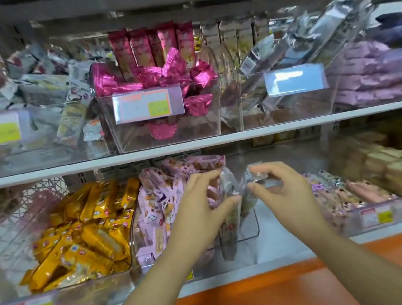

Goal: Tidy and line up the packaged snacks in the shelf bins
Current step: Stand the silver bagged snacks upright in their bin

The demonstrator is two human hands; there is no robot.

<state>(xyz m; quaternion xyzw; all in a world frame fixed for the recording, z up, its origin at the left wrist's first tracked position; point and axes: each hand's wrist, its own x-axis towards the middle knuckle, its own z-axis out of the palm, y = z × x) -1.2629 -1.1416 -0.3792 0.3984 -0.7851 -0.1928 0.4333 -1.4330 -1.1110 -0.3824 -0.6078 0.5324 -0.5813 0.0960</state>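
Note:
On the lower shelf, my left hand point(200, 202) reaches over a clear bin point(139, 235) of pink snack packs point(155, 201); its fingers curl round a clear-wrapped pack point(228, 181) at the bin's right side. My right hand point(280, 188) pinches a small silvery clear-wrapped pack point(257, 175) between thumb and fingers, just right of the left hand. Both packs are blurred. To the left, a bin holds yellow snack packs point(84, 236) lying in disorder.
The upper shelf carries clear bins with magenta packs point(152, 75), silver packs point(290, 43), lilac packs point(375, 72) and mixed white packs point(47, 89). At lower right sit bins of patterned packs point(343, 194) and tan packs point(395, 171). An orange ledge point(284, 290) runs below.

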